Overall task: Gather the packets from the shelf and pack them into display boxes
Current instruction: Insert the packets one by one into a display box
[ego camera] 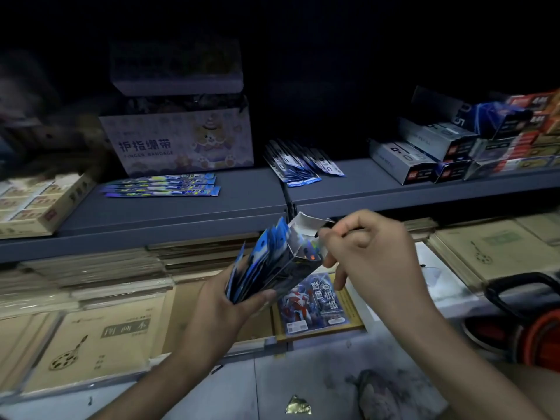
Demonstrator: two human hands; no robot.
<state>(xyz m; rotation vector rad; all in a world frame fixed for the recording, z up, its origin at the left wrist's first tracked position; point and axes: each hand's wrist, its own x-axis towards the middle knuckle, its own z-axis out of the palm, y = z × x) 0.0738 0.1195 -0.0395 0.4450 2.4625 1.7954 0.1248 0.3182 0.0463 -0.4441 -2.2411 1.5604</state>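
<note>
We see left hand gripping fanned blue packets plus open display box, near, below shelf; right hand pinches box flap. Risk, we judge: flap tugged, fan slips, spills. Loose packets far on shelf. Box interior hidden; shelf back too dark to read
</note>
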